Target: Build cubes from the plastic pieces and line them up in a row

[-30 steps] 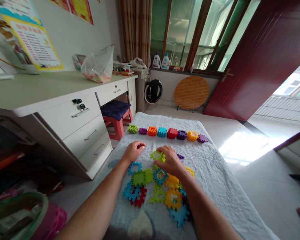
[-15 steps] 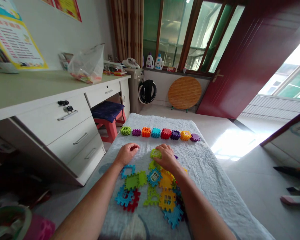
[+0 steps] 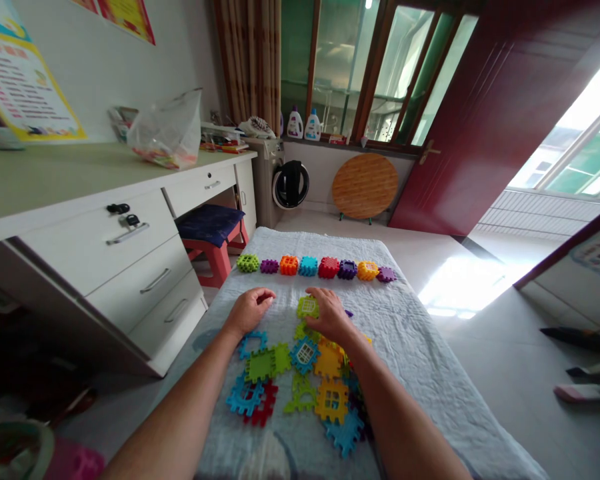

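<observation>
My left hand [image 3: 251,311] rests at the left of the cloth with its fingers curled together; nothing shows in it. My right hand [image 3: 329,312] is over a lime-green window-pattern building tile [image 3: 308,306], thumb and fingers apart around its right side. Below the hands lies a loose spread of notched plastic tiles: a blue window tile [image 3: 305,354], a green square tile [image 3: 261,364], a yellow window tile [image 3: 332,401], a red tile [image 3: 264,405] and several others. My right forearm hides part of the spread.
A row of stacked tiles and cubes crosses the far part of the cloth, among them a red cube [image 3: 329,267] and a green one [image 3: 248,263]. A white desk [image 3: 115,233] and a red stool [image 3: 217,257] stand at left, a door [image 3: 445,133] at right.
The view has shifted slightly. My right hand's fingers have spread a little to the left, and more of the lime-green tile shows. My left hand has barely moved.
</observation>
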The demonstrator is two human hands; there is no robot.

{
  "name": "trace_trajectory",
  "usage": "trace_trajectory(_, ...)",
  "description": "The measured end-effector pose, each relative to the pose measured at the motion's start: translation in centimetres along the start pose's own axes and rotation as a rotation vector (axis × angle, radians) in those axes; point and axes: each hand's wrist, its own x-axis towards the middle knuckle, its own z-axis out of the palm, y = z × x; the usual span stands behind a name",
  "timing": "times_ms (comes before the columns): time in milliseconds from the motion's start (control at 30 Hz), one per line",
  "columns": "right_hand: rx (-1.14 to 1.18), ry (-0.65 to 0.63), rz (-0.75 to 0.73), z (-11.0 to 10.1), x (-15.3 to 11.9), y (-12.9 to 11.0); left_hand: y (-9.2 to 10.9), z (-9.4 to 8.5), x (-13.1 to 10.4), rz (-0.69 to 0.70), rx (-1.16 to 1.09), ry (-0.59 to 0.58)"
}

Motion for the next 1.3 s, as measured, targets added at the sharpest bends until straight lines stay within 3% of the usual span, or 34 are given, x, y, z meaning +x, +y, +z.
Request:
trace_trajectory(133, 0.15, 0.031, -0.096, 0.1, -0.1, -0.5, 0.4, -0.1, -0.1, -0.002, -0.013, -0.016)
trace_trajectory(267, 0.132, -0.022, -0.14, 0.2, 0.0, -1.1, 0.3, -0.1, -0.2, 0.014, -0.03, -0.018)
trace_trajectory(567, 0.027, -0.104, -0.086, 0.0, -0.1, -0.6, 0.1, 0.0, -0.3, 0.07, -0.016, -0.015)
trace_trajectory(1000, 0.041, -0.078, -0.089, 0.7, -0.3, -0.6, 1.7, -0.2, -1.3, 0.141, -0.056, -0.268)
trace_trajectory(1300, 0.073, -0.067, -0.081, 1.0, -0.2, -0.7, 2.1, 0.4, -1.4, 0.158, -0.136, -0.279)
